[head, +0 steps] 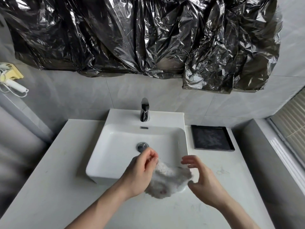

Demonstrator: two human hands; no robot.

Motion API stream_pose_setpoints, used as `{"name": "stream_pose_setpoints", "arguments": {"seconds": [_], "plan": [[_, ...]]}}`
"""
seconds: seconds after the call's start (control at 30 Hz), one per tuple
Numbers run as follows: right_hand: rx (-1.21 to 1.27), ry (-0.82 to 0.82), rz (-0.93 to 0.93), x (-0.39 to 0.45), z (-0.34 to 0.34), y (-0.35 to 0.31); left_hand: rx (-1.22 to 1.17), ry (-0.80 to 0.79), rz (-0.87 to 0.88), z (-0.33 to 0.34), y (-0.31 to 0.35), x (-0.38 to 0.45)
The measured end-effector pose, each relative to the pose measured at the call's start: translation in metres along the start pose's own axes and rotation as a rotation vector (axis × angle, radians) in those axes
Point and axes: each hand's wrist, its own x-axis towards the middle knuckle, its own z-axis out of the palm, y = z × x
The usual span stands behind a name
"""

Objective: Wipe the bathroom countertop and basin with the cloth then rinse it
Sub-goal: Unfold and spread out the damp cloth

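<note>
Step, by my read: cloth being gathered or spread, wiping about to begin or between passes. Left hand [140,172] pinches edge of fluffy white cloth [168,180]; cloth hangs over front right corner of white rectangular ceramic basin [115,146] and pale stone bench [49,187]. Right hand [203,180] open, fingers spread, just beside cloth; contact unclear.

Next likely needs: bunch cloth, press flat, sweep bench.

Around: chrome tap [144,109], dry; chrome drain plug [142,146]; black square tray [212,138] on right bench, blocks wiping there.

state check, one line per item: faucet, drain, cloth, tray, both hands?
faucet: off, no water running
drain plug: cannot tell if shut
cloth: bunched, over the basin's front edge
tray: empty
left hand: pinching cloth
right hand: open, fingers spread beside cloth
</note>
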Motion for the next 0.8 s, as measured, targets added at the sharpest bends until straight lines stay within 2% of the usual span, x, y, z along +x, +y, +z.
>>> {"name": "stream_pose_setpoints", "arguments": {"seconds": [0.2,0.3,0.4,0.53,0.67,0.8], "plan": [[0.235,-0.285,-0.079,-0.009,0.04,-0.031,0.115,-0.315,0.015,0.001,0.02,-0.014],[0.23,-0.238,-0.063,-0.013,0.051,-0.037,0.176,-0.363,0.002,-0.009,0.018,-0.024],[0.187,-0.145,-0.029,-0.025,0.055,-0.034,0.29,-0.343,-0.062,-0.025,0.0,-0.039],[0.152,-0.07,0.002,-0.041,0.055,-0.035,0.568,-0.194,-0.069,-0.034,-0.044,-0.052],[0.032,-0.068,0.052,-0.063,0.064,-0.038,0.531,-0.089,-0.079,-0.032,-0.069,-0.068],[-0.104,-0.07,0.129,-0.084,0.071,-0.025,0.53,-0.068,-0.085,-0.031,-0.091,-0.092]]}}
